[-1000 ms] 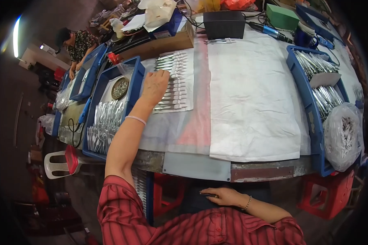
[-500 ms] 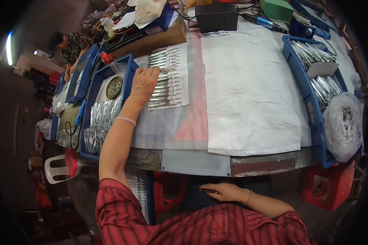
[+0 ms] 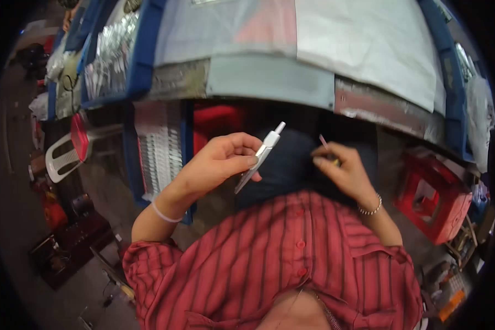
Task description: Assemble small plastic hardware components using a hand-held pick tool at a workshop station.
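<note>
Left hand (image 3: 217, 165) now off the table (image 3: 269, 82) edge — gripping a silver piece (image 3: 258, 157).

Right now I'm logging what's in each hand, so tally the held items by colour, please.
Silver-white pen-shaped tool, pinched in the left hand: 1
Thin pinkish stick, pinched in the right hand: 1
Total: 2

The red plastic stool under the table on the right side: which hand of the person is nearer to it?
The right hand is nearer: the red plastic stool stands just to its right. The left hand, holding a silver-white pen-like tool, is farther away, beyond the right hand.
</note>
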`<state>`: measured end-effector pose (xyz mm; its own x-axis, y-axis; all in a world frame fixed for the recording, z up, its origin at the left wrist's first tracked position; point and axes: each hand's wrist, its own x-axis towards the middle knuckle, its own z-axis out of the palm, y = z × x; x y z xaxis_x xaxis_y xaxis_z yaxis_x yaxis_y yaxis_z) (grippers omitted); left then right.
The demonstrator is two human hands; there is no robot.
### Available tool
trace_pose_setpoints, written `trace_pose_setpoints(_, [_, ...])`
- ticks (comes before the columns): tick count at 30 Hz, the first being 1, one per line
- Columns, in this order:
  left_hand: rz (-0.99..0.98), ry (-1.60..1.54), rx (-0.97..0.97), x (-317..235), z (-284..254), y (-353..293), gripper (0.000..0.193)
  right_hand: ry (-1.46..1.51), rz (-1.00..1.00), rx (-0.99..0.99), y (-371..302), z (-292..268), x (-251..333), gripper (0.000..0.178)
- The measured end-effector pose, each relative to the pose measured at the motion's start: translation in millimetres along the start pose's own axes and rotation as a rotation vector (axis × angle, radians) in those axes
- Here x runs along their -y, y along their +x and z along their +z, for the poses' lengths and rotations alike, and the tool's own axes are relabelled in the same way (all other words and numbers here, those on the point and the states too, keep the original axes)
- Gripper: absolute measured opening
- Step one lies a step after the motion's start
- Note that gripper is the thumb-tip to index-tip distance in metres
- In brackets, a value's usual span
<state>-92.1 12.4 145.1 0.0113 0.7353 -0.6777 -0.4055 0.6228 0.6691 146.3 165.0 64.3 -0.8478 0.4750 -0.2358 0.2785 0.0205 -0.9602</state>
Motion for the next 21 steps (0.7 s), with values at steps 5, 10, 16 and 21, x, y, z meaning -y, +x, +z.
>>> trace_pose_setpoints(5, [-0.116,-0.280,0.089,80.5,3.5,16.5,0.027,0.332,0.366,0.018,5.4,17.7,12.5,0.018])
trace_pose_setpoints(10, [-0.107,-0.191,0.099,97.8,17.0,20.5,0.030,0.734,0.406,-0.082,9.9,40.9,7.4,0.018])
trace_pose_setpoints(16, [-0.054,-0.119,0.186,100.8,21.0,26.3,0.026,1.026,0.481,0.020,22.0,49.3,-0.3,0.014])
trace_pose_setpoints(21, [0.028,-0.062,0.049,107.0,23.8,36.4,0.025,0.849,0.426,-0.043,24.7,50.1,1.0,0.021])
